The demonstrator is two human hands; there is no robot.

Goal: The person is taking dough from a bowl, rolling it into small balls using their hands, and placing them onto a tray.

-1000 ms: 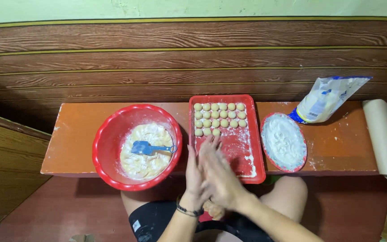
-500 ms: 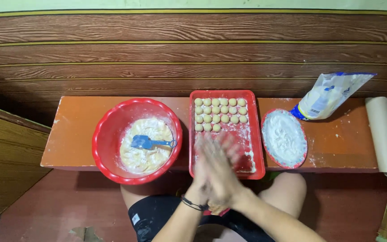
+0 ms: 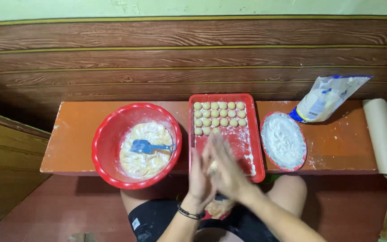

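My left hand (image 3: 199, 179) and my right hand (image 3: 226, 170) are pressed palm to palm over the near edge of the red tray (image 3: 251, 148), with a small pale piece of dough (image 3: 212, 166) between them. Both hands are blurred. At the far end of the floured tray lie several rows of round dough balls (image 3: 219, 114). To the left, a red bowl (image 3: 108, 134) holds pale dough (image 3: 144, 157) with a blue spatula (image 3: 146, 146) resting on it. A lump of dough (image 3: 218, 208) sits on my lap under my hands.
An orange bench (image 3: 77, 134) carries everything. Right of the tray stand a plate of white flour (image 3: 283, 141) and a tilted flour bag (image 3: 328, 98). A roll of brown paper (image 3: 384, 136) lies at the bench's right end. A wood-panelled wall runs behind.
My hands have kept rubbing together, sliding from over the tray toward my body and back up to its near edge. Nothing on the bench has moved.
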